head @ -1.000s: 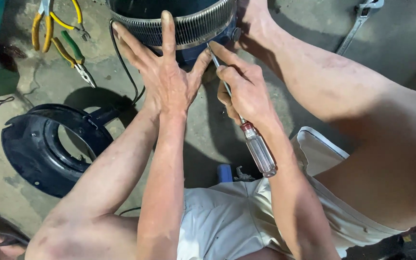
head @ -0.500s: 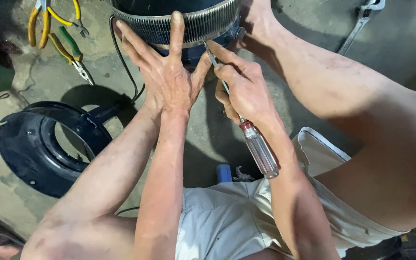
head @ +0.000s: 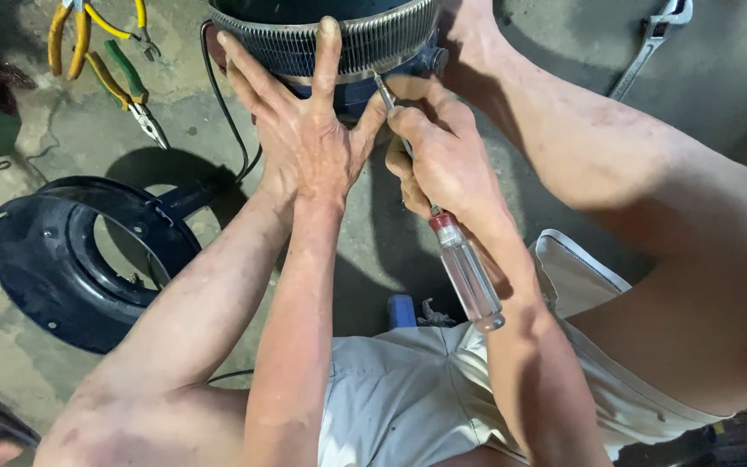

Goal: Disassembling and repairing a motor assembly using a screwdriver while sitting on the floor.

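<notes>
- Little has shifted since the earlier frames: both hands stay on the ribbed round housing [head: 339, 39], and only the view has drifted slightly.
- Nearest, below the housing, the right hand [head: 447, 160] is closed around a screwdriver [head: 464, 268], its clear handle trailing toward the lap and its tip meeting the housing's lower edge.
- Just left of it, the left hand [head: 304, 130] lies flat, fingers spread, braced against the housing's ribs.
- Left of the housing, a black ring cover [head: 71, 259] lies detached on the floor, so disassembly seems partly done; the screw work looks unfinished.
- Farther, pliers [head: 123, 78] lie left of the housing and a wrench [head: 650, 43] right.
</notes>
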